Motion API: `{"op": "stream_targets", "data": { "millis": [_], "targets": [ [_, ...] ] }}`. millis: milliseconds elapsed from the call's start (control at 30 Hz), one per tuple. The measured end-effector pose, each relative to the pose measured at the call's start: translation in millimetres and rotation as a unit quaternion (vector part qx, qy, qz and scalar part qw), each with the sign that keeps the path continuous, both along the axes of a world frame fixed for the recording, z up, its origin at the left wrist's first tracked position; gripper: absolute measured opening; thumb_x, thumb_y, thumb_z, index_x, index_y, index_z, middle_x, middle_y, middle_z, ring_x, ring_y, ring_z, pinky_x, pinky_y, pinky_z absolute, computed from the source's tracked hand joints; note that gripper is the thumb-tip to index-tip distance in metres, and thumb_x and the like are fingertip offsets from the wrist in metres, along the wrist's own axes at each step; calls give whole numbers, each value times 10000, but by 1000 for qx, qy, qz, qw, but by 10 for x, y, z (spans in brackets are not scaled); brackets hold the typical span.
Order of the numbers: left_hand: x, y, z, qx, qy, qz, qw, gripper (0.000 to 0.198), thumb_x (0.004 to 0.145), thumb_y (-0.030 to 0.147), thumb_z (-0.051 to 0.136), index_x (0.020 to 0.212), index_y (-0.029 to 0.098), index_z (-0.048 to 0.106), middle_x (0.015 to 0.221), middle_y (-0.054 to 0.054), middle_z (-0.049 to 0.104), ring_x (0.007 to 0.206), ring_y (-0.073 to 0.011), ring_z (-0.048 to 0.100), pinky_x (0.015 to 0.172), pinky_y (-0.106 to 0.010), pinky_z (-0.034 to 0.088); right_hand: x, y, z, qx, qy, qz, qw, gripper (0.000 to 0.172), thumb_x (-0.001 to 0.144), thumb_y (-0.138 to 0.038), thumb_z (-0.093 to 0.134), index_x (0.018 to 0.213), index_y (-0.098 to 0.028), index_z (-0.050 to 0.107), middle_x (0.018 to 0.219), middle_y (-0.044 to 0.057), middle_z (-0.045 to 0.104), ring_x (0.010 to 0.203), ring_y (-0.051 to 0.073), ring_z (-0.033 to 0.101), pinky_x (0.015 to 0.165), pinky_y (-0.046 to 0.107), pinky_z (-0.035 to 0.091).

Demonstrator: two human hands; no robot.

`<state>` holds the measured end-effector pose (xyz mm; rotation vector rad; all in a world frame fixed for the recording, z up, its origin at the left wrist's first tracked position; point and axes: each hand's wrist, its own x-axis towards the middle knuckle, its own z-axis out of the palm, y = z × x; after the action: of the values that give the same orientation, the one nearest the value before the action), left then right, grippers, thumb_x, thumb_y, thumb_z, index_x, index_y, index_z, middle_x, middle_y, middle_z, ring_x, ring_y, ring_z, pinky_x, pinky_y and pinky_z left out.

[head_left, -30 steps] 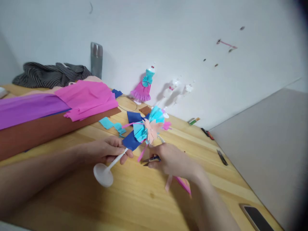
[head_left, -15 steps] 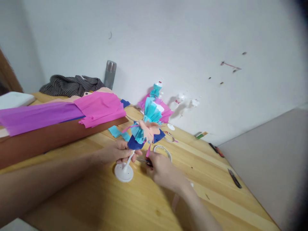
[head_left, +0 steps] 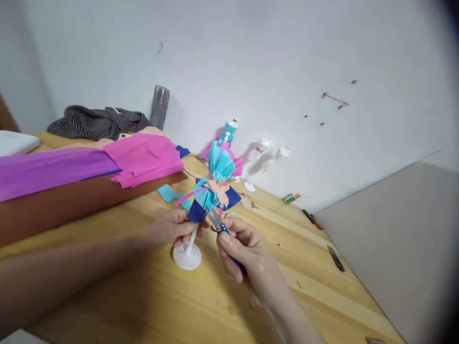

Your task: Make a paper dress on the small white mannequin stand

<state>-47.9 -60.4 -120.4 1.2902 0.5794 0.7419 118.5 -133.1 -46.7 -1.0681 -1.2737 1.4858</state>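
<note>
A figure dressed in ruffled turquoise, peach and dark blue crepe paper [head_left: 221,160] stands on a slim white stand [head_left: 187,259] with a round base. Pink strips [head_left: 190,196] stick out from its middle. My left hand [head_left: 179,225] is closed around the upper part of the stand, just under the blue paper, which partly hides my fingers. In my right hand [head_left: 242,246] is a pair of small scissors [head_left: 215,220] with blue handles. Their blades point up at the lower edge of the paper, close to a hanging pink strip. Whether they touch the paper is unclear.
Pink [head_left: 147,160], purple [head_left: 53,169] and brown paper [head_left: 71,210] lie at the left. Behind stand a flask [head_left: 159,109], a striped cloth [head_left: 96,123] and another turquoise-and-pink decorated object [head_left: 230,128]. A tape roll [head_left: 234,216] sits behind my right hand; a box cutter [head_left: 336,259] lies right.
My right hand has raised and turned the scissors, so the blades now show in front of the blue paper. My left hand keeps its hold on the stand. The view has shifted slightly.
</note>
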Motion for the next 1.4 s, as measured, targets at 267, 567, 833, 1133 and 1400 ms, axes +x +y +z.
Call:
{"op": "stream_targets", "data": {
  "millis": [267,567,833,1133,1400],
  "targets": [
    [5,3,-30,1,-6,-17,1000,460,750,569,639,876,128,620,466,75,468,379,-44,364,372,-173,278,-27,53,-52,5,72,-40,997,292,752,-398,737,732,-166,561,431,-102,409,299,-2,211,348,168,135],
    [18,-10,-21,-1,2,-18,1000,470,762,596,624,740,128,592,480,45,476,391,-51,399,387,-184,290,-59,-21,-90,36,59,37,997,243,796,-371,702,812,-163,577,445,-102,431,296,1,248,367,171,156],
    [9,16,-59,3,-19,-34,999,443,762,563,640,862,131,629,453,59,485,370,-49,381,364,-171,269,-47,28,-71,18,59,-34,997,253,804,-384,695,818,-161,576,469,-104,420,314,5,248,370,173,159],
    [14,-26,-43,3,-6,-55,998,456,776,587,616,746,132,599,470,54,478,397,-49,392,399,-188,282,4,-33,-29,80,14,29,996,268,787,-410,704,805,-179,569,489,-89,450,307,19,316,364,176,198],
    [30,-15,-73,-53,-17,-53,997,559,651,675,675,640,124,582,455,32,502,382,-55,427,376,-174,320,-39,20,-89,-1,17,36,999,273,783,-408,708,804,-159,598,538,-76,481,316,2,312,349,165,190]
  ]
}}
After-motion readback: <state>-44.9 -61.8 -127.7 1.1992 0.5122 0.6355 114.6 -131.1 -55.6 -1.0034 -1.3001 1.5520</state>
